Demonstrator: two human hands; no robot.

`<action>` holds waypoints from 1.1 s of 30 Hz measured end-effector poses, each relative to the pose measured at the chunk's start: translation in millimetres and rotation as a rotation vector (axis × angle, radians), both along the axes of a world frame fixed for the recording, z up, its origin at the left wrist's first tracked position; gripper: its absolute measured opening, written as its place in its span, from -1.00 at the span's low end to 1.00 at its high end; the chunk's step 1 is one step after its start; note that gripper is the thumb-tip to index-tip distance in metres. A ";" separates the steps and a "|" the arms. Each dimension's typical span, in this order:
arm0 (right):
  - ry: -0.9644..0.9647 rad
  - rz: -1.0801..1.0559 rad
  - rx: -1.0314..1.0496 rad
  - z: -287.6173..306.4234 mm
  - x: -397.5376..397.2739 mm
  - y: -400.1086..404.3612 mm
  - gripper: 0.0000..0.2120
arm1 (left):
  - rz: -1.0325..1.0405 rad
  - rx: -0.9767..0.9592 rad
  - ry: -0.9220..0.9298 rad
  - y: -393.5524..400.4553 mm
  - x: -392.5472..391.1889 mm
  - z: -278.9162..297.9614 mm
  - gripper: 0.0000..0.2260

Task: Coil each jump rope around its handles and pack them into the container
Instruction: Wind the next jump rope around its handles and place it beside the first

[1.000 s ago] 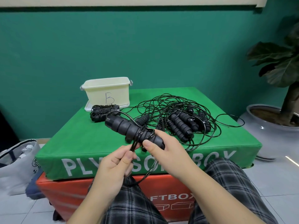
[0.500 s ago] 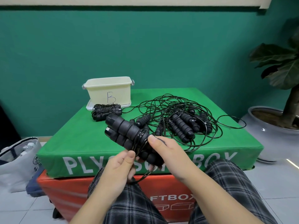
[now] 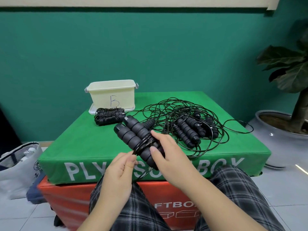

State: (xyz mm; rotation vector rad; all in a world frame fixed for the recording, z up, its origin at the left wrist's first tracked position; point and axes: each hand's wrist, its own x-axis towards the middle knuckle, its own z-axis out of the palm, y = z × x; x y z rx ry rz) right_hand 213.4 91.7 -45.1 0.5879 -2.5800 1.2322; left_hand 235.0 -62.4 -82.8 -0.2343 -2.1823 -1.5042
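Gripping: right hand [image 3: 168,157] fingers clench paired handles [image 3: 133,137].
Left hand [image 3: 120,170]: pinches cord [image 3: 143,142], just left of right fingers.
Container [image 3: 113,95]: beyond fingers.

Since a second ago a second handle [image 3: 129,139] has been brought up beside the first handle [image 3: 138,129], so that the pair is now held side by side in the right hand [image 3: 168,152], where only one was seen before. More turns of the black cord [image 3: 144,142] have been laid around both handles. The left hand [image 3: 122,169] has been drawn slightly lower, the cord pinched at its fingertips.
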 end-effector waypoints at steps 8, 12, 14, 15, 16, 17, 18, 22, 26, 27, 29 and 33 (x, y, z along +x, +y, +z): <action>-0.022 -0.101 0.096 -7.5 -4.4 2.5 -0.24 | -0.105 -0.093 0.055 6.2 1.8 -0.6 -0.84; -0.035 -0.112 0.074 -6.3 -3.4 5.6 -0.35 | -0.187 -0.031 -0.044 5.3 0.5 -1.3 -0.80; -0.051 -0.115 0.013 -5.4 -2.8 6.2 -0.39 | -0.230 0.046 -0.106 4.0 -1.1 -0.6 -0.81; -0.064 -0.117 -0.033 -4.9 -2.3 6.3 -0.42 | -0.243 0.091 -0.129 3.4 -2.5 -0.7 -0.82; -0.073 -0.115 -0.079 -4.5 -1.8 6.3 -0.44 | -0.243 0.129 -0.147 2.5 -4.1 -1.3 -0.85; -0.083 -0.110 -0.117 -3.6 -1.3 6.0 -0.46 | -0.227 0.150 -0.161 1.5 -6.0 -2.0 -0.85; -0.092 -0.100 -0.150 -3.0 -0.9 5.8 -0.47 | -0.206 0.150 -0.173 0.5 -7.6 -2.9 -0.83; -0.160 -0.016 -0.284 -1.0 1.8 1.9 -0.52 | -0.169 0.148 -0.155 0.7 -9.5 -4.0 -0.75; -0.208 0.055 -0.419 -2.1 3.3 0.4 -0.63 | -0.175 0.216 -0.213 3.9 -9.1 -3.9 -0.82; -0.221 0.071 -0.447 -1.6 3.9 1.1 -0.68 | -0.180 0.222 -0.223 4.4 -8.3 -2.5 -0.81; -0.254 0.104 -0.496 0.5 5.7 3.2 -0.77 | -0.193 0.183 -0.205 3.8 -6.3 -1.0 -0.73; -0.283 0.121 -0.502 3.9 7.2 6.0 -0.82 | -0.199 0.095 -0.140 3.3 -1.1 4.9 -0.63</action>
